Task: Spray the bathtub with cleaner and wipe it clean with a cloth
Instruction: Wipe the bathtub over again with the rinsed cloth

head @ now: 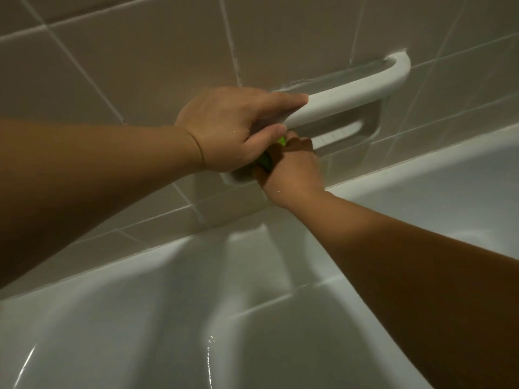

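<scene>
- Head view looks down across both forearms at a white bathtub [174,327] and the tiled wall [118,51] behind it.
- A white grab bar [345,99] is set in a recessed niche [365,127] in the tiles, just above the tub's rim.
- Left hand [224,130] grips the left end of the grab bar: the forefinger lies straight along the top of the bar, the thumb curls under it, and the remaining fingers wrap behind, out of sight.
- Right hand [292,169] reaches up from the lower right into the niche, below the bar and directly beneath the left thumb.
- A green cloth [266,160] shows only as two small patches in the gap between the two hands, one by the left thumb tip and one lower, against the heel of the left hand.
- The cloth lies at the right hand's knuckles, on the niche side; the right fingers are curled away from the camera and in shadow, so whether they pinch the cloth or press it flat cannot be told.
- The tub's inner surface is glossy, with a thin streak of water [209,357] glinting low in the middle.
- Both hands sit close together, nearly touching, at the left end of the niche.
</scene>
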